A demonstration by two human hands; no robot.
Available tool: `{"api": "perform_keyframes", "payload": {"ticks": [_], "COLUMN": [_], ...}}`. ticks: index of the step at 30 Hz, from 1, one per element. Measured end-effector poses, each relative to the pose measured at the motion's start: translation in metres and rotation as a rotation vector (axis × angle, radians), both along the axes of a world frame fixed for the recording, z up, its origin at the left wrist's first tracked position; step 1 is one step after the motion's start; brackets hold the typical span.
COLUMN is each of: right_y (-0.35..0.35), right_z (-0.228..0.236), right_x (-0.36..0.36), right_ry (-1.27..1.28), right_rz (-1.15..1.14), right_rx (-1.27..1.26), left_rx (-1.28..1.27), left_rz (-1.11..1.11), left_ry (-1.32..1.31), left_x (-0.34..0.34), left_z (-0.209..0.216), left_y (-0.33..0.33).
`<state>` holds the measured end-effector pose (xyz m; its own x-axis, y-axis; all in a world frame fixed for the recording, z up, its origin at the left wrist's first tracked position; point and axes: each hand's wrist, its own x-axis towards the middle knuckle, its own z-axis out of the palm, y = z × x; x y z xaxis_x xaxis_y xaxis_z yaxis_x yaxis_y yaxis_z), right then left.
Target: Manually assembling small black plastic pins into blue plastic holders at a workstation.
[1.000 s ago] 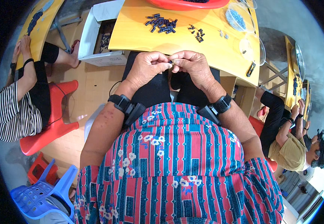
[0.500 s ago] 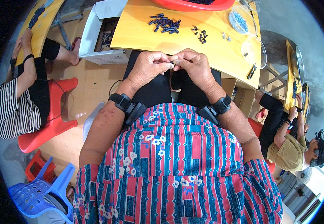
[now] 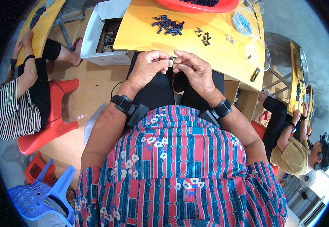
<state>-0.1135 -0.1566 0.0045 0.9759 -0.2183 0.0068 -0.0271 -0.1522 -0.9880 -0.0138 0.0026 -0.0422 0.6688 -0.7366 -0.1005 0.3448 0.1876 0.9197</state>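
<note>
Just in front of the table's near edge, my left hand [image 3: 149, 68] pinches a small black cylindrical piece [image 3: 171, 58] between thumb and fingertips. My right hand [image 3: 195, 72] is right beside it, thumb and forefinger parted, with nothing visible between them; its fingertips are close to the piece. Beyond my hands, a pile of short black tubular parts [image 3: 168, 25] lies on the yellow table [image 3: 141, 36]. Right of that pile is a smaller group of black pieces [image 3: 205, 38]. A few tiny pale pieces [image 3: 230, 39] lie farther right.
A red basin [image 3: 202, 7] of dark parts stands at the far edge. On the right are a clear tub [image 3: 242, 24] of blue bits and a black tool [image 3: 255, 74]. An open white carton [image 3: 107, 56] is at left. Co-workers sit on both sides, one on a red chair [image 3: 52, 117].
My right hand's thumb and forefinger have parted and drawn slightly off the piece, which now shows in my left fingertips. At right, the co-worker's hands have shifted a little.
</note>
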Motion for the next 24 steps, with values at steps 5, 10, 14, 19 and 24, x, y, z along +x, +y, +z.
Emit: {"api": "perform_keyframes", "payload": {"ticks": [5, 10, 14, 19, 24], "right_y": [-0.0049, -0.0071, -0.0069, -0.0068, -0.0024], "right_z": [0.0048, 0.0032, 0.0059, 0.0072, 0.0002], "right_x": [0.0027, 0.0048, 0.0074, 0.0086, 0.0078], "right_ry": [-0.021, -0.067, -0.087, -0.142, -0.025], "right_rz": [-0.007, 0.038, 0.017, 0.067, 0.005], "right_rx": [-0.168, -0.298, -0.348, -0.414, -0.188], "left_rx": [0.029, 0.017, 0.038, 0.046, 0.058], "left_rz": [-0.018, -0.017, -0.019, -0.030, 0.004], "left_ry": [-0.023, -0.013, -0.015, -0.038, -0.037], "left_x": [0.0014, 0.0005, 0.0008, 0.0003, -0.0027], "left_z": [-0.0004, 0.0006, 0.0018, 0.0018, -0.0009], "left_y": [-0.0018, -0.0023, -0.0023, -0.0036, -0.0046]}}
